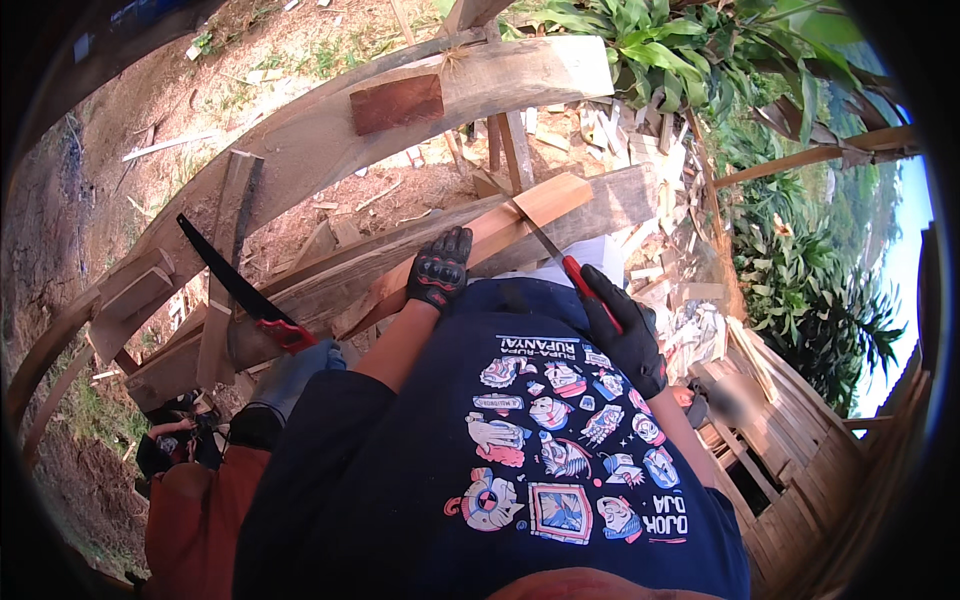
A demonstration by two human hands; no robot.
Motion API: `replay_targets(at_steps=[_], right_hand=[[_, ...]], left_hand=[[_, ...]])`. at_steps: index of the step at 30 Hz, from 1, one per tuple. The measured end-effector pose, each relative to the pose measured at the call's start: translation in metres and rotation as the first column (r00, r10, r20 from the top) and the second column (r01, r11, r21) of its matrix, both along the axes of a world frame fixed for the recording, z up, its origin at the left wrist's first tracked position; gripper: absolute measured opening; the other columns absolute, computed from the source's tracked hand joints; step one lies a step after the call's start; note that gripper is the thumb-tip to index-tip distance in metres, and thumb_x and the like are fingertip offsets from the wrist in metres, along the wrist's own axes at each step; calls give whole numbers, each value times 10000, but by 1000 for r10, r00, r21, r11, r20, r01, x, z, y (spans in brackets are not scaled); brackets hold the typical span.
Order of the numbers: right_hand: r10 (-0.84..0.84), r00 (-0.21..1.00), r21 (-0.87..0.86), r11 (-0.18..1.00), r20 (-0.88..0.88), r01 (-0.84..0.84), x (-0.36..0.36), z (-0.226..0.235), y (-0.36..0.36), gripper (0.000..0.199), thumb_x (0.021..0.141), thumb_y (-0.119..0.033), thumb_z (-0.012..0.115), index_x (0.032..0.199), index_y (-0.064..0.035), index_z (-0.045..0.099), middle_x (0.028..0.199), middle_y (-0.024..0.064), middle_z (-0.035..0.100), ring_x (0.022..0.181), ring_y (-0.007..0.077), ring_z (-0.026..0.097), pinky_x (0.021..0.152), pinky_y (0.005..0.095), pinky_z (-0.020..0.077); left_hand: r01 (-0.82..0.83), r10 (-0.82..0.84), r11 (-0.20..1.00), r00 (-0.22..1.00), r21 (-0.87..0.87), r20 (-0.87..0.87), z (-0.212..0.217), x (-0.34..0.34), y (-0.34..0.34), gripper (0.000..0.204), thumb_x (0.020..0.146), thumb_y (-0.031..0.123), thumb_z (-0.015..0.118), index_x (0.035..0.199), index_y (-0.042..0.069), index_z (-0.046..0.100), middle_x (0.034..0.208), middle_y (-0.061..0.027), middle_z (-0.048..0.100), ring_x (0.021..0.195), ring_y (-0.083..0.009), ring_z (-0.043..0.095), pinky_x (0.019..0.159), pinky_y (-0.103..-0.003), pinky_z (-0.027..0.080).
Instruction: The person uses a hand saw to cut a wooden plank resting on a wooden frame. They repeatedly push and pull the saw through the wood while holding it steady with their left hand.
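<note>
My right hand (622, 335), in a black glove, grips the red handle of a hand saw (574, 272). The saw's blade lies across a squared reddish-brown wooden beam (492, 235), near its right end. To the left of the cut, my black-gloved left hand (440, 268) holds the top of the same beam, fingers bent over it. The beam rests slantwise along a greyish plank (615, 205), in front of my body. How deep the blade sits in the wood I cannot tell.
A second saw (225, 272) with a dark blade and red handle is at the left, beside a person in an orange top (190, 525). Beyond the beam runs a long plank (310, 135) bearing a reddish block (397, 104). Wood offcuts (608, 132) litter the ground.
</note>
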State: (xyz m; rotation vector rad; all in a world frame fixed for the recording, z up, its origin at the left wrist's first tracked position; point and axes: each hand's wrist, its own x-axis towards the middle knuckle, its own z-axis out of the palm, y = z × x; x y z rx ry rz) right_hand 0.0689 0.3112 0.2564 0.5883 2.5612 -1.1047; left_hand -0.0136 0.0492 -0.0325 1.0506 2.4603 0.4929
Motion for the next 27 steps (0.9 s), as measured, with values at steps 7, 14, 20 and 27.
replay_targets(at_steps=[7, 14, 20, 27], right_hand=[[-138, 967, 19, 990, 215, 138, -29, 98, -3, 412, 1047, -164, 689, 1439, -39, 701, 1244, 240, 788, 1107, 297, 799, 970, 394, 591], [-126, 975, 8, 992, 183, 127, -80, 26, -14, 377, 1066, -201, 657, 1404, -49, 724, 1221, 273, 777, 1124, 363, 787, 992, 429, 586], [-92, 980, 29, 996, 178, 89, -114, -57, -38, 375, 1064, -227, 638, 1375, -40, 733, 1250, 273, 762, 1174, 421, 740, 1008, 455, 580], [-117, 986, 48, 993, 122, 111, -129, -84, -36, 428, 1068, -337, 598, 1315, -20, 744, 1048, 266, 788, 1042, 452, 753, 934, 516, 580]], left_hand=[[40, -43, 995, 998, -87, -37, 6, 0, 6, 626, 1004, 253, 595, 1596, 62, 520, 1557, -186, 625, 1376, -327, 649, 1144, -481, 502], [48, -46, 997, 998, -55, 33, 4, -8, 4, 629, 1013, 245, 561, 1609, 57, 497, 1558, -185, 622, 1393, -324, 636, 1154, -477, 499], [28, -27, 999, 999, -16, 34, 2, -9, -2, 621, 1002, 236, 554, 1594, 53, 518, 1542, -182, 634, 1380, -317, 645, 1135, -471, 509], [37, -37, 999, 999, 7, 3, -4, -8, -4, 662, 968, 275, 665, 1577, 53, 530, 1539, -173, 637, 1360, -309, 658, 1137, -480, 505]])
